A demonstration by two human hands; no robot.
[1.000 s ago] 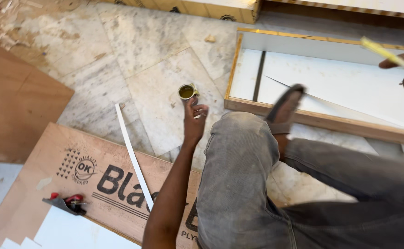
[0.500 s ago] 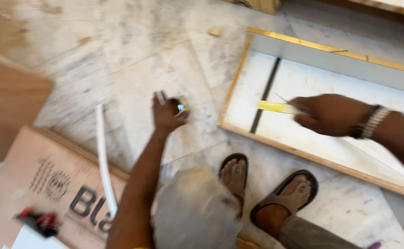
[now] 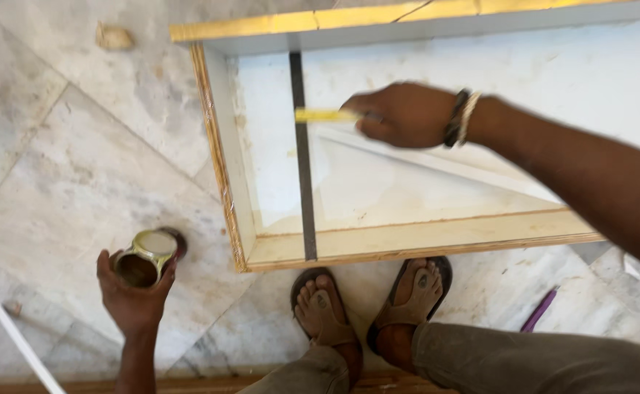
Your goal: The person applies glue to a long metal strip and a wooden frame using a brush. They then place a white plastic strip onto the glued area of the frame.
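My left hand [image 3: 131,295] grips a small open tin can [image 3: 144,257], tilted, low over the marble floor at the lower left. My right hand [image 3: 404,113] reaches over a shallow white box with plywood edges [image 3: 221,160] and holds a thin yellow stick [image 3: 323,115], its tip close to a dark vertical groove [image 3: 303,160] in the white panel. My two sandalled feet [image 3: 367,310] stand right in front of the box's near edge.
A white strip [image 3: 24,349] lies on the floor at the lower left. There is a purple pen-like thing [image 3: 539,310] on the floor at the right. A small wood scrap [image 3: 114,36] sits at the upper left. Marble tiles surround the box.
The view has moved in closer over the box. My right hand with the yellow stick has come down over the white panel. My left hand has picked up the tin can.
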